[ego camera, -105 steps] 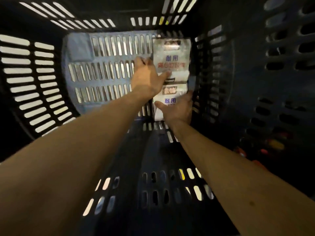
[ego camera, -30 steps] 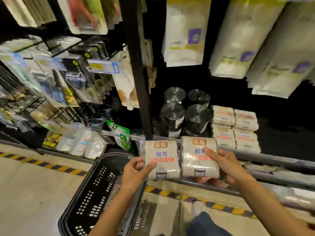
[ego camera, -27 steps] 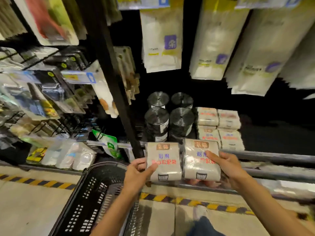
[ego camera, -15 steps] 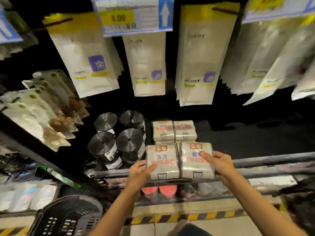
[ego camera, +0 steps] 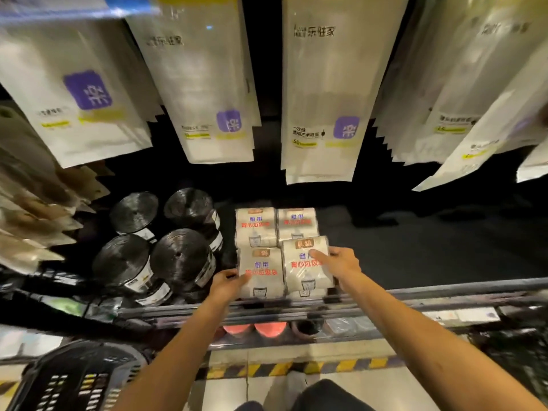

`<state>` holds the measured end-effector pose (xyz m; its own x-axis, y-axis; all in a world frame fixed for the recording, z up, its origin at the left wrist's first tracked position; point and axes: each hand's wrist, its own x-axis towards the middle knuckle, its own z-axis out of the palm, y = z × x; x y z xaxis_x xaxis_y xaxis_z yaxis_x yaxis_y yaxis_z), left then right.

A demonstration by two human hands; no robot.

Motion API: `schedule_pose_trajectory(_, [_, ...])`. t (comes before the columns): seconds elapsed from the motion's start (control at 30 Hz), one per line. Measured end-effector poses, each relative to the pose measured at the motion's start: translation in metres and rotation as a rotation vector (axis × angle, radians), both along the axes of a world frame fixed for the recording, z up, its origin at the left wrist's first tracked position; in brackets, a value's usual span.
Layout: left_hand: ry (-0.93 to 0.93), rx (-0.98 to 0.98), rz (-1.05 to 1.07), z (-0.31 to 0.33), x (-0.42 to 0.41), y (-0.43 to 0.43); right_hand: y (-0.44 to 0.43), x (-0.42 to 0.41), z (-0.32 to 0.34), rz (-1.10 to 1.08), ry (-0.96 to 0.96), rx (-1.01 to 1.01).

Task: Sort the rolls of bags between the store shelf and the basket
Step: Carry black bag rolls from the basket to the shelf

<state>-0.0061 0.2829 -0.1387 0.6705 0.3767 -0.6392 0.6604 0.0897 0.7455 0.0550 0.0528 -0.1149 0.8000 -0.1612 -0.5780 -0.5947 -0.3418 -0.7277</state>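
left hand (ego camera: 227, 283) gripping white bag pack (ego camera: 261, 272) at shelf (ego camera: 444, 289) front, right hand (ego camera: 338, 262) holding second white pack (ego camera: 305, 264) beside it, two more packs (ego camera: 275, 226) behind, black rolls (ego camera: 166, 247) left, basket (ego camera: 74, 381) bottom left, hanging packets (ego camera: 320, 93) above

Glossy clear-plastic wrap on bag packs (ego camera: 261, 274), shiny black plastic rolls (ego camera: 178, 256), dull metal shelf rail (ego camera: 444, 288), matt plastic basket (ego camera: 74, 381)

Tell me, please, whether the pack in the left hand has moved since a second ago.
Yes. The pack in the left hand has passed forward over the shelf's front rail and is now just before the stacked packs.
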Motion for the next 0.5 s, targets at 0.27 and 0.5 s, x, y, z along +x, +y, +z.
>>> schedule_pose_trajectory(0.27, [0.033, -0.026, 0.096, -0.012, -0.005, -0.007, -0.001, 0.006, -0.020, 0.069, 0.032, -0.049])
schedule_pose_trajectory(0.5, [-0.038, 0.144, 0.023, -0.009, -0.004, -0.015, 0.002, -0.008, -0.034, -0.065, 0.021, -0.026])
